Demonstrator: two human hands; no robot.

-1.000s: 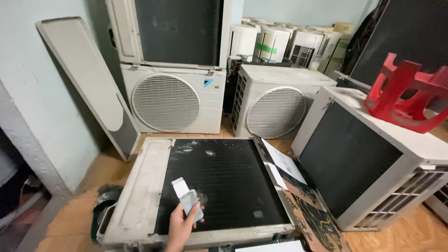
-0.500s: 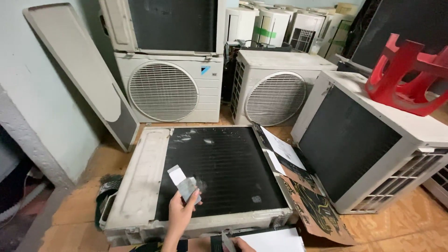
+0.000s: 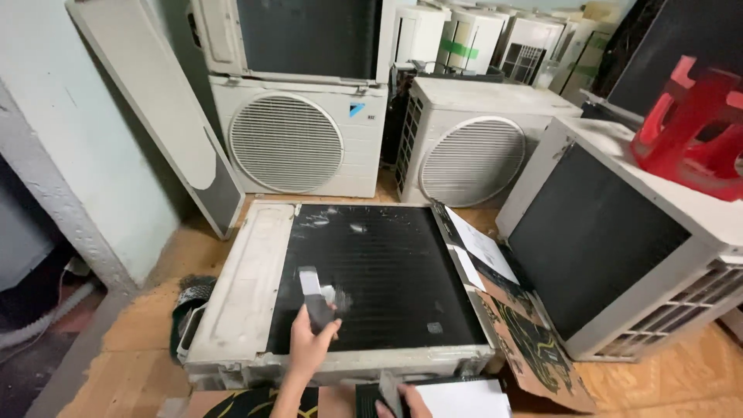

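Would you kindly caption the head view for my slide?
Left hand pressing a small tool on the black coil of a flat-lying air-conditioner unit.

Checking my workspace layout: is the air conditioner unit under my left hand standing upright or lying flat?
Lying flat: the unit rests on the floor, dark coil face up.

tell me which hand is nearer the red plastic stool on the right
Right. The right hand is at the bottom edge, below the flat unit; the left hand is farther left, over its black grille. Both are far from the red stool.

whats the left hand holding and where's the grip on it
The left hand holds a small grey-and-white tool, gripped at its lower end, over the dark coil face of the air conditioner unit.
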